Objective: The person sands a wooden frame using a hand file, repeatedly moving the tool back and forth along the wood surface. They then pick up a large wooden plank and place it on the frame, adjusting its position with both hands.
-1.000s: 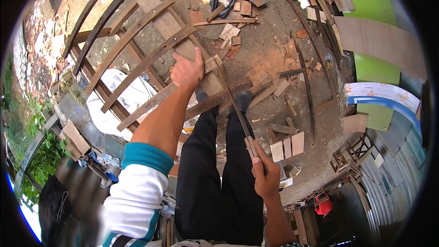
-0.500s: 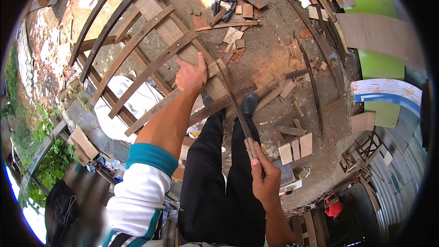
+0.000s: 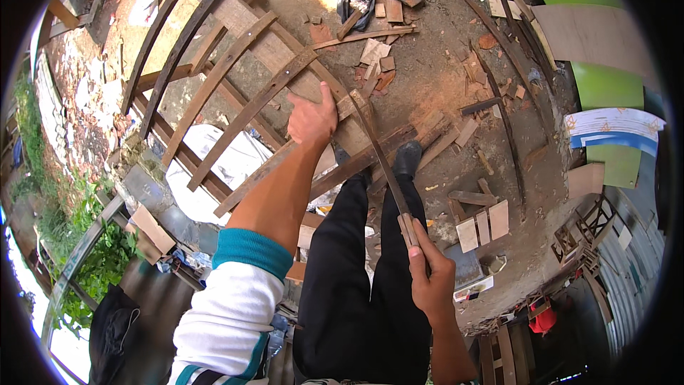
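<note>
My left hand (image 3: 313, 117) is closed over the near slat (image 3: 260, 177) of a large wooden frame (image 3: 246, 108), close to the slat's right end. Its forefinger and thumb show; the other fingers are mostly hidden. In my right hand (image 3: 432, 271) is the wooden handle of a long, narrow, brownish blade (image 3: 385, 160). The blade slants up and left, its far end at the slat's end beside my left hand. Whether it is a saw or a long knife I cannot tell. Curved slats cross the frame's straight boards.
My shoes (image 3: 407, 159) are by dark boards under the blade. Wood offcuts and a black plastic bag (image 3: 356, 3) lie beyond on the dirt floor. A white sack (image 3: 203, 171) is under the frame. A small wooden piece with pale slats (image 3: 483, 227) lies right of my legs.
The whole scene sits slightly farther right in the view. My hands, the blade and the frame keep nearly the same places relative to each other.
</note>
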`<state>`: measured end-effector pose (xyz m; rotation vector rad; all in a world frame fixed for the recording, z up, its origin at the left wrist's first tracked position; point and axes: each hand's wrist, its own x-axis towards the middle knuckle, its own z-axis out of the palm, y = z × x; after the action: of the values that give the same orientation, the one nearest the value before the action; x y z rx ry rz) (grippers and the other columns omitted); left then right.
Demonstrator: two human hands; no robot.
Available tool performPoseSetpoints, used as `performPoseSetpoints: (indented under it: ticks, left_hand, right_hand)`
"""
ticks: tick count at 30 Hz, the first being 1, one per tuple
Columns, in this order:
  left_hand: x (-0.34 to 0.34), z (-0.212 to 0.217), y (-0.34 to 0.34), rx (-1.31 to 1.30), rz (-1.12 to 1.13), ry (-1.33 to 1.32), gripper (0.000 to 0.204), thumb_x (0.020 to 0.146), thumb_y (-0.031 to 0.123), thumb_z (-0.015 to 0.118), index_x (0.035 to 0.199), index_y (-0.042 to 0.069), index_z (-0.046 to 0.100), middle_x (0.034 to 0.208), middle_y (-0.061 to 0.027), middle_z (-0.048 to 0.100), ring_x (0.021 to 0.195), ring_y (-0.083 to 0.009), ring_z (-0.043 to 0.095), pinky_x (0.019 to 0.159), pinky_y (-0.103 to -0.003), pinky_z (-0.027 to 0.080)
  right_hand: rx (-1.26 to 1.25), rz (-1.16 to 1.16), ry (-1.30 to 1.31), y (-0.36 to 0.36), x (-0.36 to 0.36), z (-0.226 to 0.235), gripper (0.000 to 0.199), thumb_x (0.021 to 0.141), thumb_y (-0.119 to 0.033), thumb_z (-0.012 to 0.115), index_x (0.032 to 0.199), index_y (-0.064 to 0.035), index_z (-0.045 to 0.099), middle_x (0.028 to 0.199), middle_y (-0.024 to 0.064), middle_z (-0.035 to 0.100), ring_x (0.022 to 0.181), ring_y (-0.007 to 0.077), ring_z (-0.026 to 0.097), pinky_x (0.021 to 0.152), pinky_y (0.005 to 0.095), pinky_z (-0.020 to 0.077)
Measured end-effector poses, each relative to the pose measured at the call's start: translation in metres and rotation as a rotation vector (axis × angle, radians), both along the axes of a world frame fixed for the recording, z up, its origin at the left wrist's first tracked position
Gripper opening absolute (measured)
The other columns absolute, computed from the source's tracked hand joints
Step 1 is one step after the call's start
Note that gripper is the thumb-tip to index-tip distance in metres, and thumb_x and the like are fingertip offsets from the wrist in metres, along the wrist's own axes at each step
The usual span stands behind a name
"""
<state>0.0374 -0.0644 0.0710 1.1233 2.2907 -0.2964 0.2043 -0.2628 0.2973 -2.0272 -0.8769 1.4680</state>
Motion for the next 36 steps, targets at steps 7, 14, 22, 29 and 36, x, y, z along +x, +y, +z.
performPoseSetpoints:
  ticks: [7, 14, 22, 29, 36]
  left_hand:
    - [0.008, -0.004, 0.004, -0.021, -0.006, -0.007, 0.093, 0.091, 0.075, 0.044, 0.133, -0.008, 0.042, 0.109, -0.0339, 0.069, 0.106, -0.0468, 0.067, 0.095, -0.052, 0.05]
    - [-0.002, 0.001, 0.002, 0.055, -0.015, 0.006, 0.096, 0.091, 0.074, 0.045, 0.137, -0.01, 0.04, 0.103, -0.033, 0.07, 0.103, -0.0458, 0.069, 0.092, -0.05, 0.051]
    - [0.001, 0.007, -0.009, -0.031, 0.024, -0.028, 0.095, 0.09, 0.075, 0.045, 0.136, -0.009, 0.042, 0.117, -0.034, 0.067, 0.113, -0.0476, 0.065, 0.099, -0.052, 0.048]
    - [0.006, 0.002, 0.001, 0.051, 0.022, 0.018, 0.092, 0.089, 0.072, 0.05, 0.132, -0.009, 0.043, 0.102, -0.033, 0.07, 0.102, -0.047, 0.069, 0.091, -0.052, 0.051]
    - [0.001, 0.001, 0.002, 0.01, 0.037, -0.031, 0.1, 0.089, 0.075, 0.047, 0.144, -0.009, 0.036, 0.114, -0.0334, 0.068, 0.109, -0.0473, 0.066, 0.096, -0.052, 0.049]
  right_hand:
    - [0.061, -0.077, -0.071, 0.082, -0.004, -0.086, 0.035, 0.1, -0.02, 0.059, 0.125, 0.0022, 0.068, 0.117, 0.0262, 0.069, 0.11, 0.0357, 0.07, 0.093, 0.0366, 0.054]
    - [-0.029, -0.017, -0.021, 0.027, 0.004, -0.016, 0.036, 0.101, -0.018, 0.058, 0.131, 0.0013, 0.064, 0.119, 0.0272, 0.068, 0.113, 0.0369, 0.067, 0.091, 0.0368, 0.0556]
    - [0.22, -0.048, -0.081, 0.046, -0.007, -0.097, 0.035, 0.101, -0.02, 0.058, 0.127, 0.0018, 0.067, 0.106, 0.0293, 0.07, 0.1, 0.0381, 0.072, 0.082, 0.0399, 0.0569]
    - [0.131, 0.005, -0.06, 0.08, -0.023, -0.108, 0.039, 0.101, -0.024, 0.057, 0.134, -0.0047, 0.064, 0.108, 0.0317, 0.068, 0.101, 0.0436, 0.069, 0.083, 0.0441, 0.0556]
    - [0.127, -0.001, -0.021, -0.035, 0.015, -0.016, 0.039, 0.103, -0.015, 0.056, 0.134, 0.009, 0.059, 0.126, 0.0265, 0.067, 0.121, 0.0321, 0.065, 0.099, 0.0372, 0.0526]
